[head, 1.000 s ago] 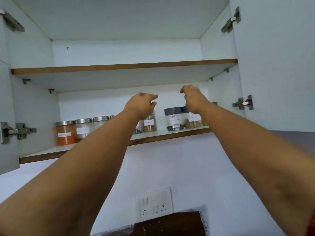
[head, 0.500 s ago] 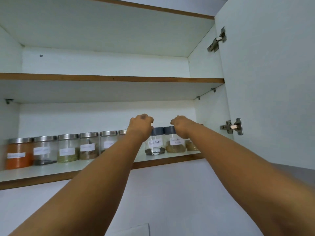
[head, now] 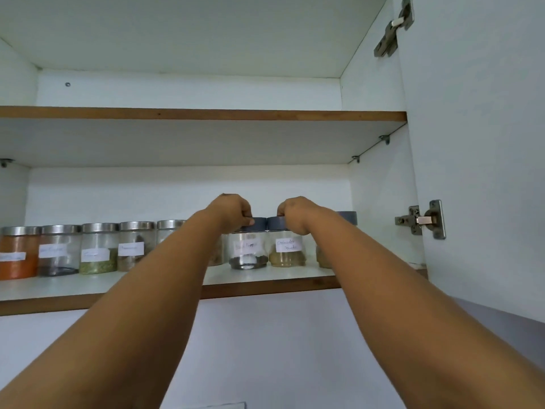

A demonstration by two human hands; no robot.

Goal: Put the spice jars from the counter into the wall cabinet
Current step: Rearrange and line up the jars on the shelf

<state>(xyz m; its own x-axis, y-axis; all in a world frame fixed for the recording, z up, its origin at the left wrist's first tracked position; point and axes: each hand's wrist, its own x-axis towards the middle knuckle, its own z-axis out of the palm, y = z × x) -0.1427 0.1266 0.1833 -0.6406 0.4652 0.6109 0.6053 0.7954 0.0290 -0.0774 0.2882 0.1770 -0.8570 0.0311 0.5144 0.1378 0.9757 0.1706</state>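
Cabinet shelf (head: 265, 286) — two hands, two grey-lidded jars

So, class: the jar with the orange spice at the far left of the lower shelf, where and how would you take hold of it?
Grip the orange spice jar round its steel lid from above and in front: it stands upright, and a neighbouring jar crowds its right side.

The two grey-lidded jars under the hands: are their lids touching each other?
Touching. The head view shows the left jar's lid and the right jar's lid meeting edge to edge, no gap.
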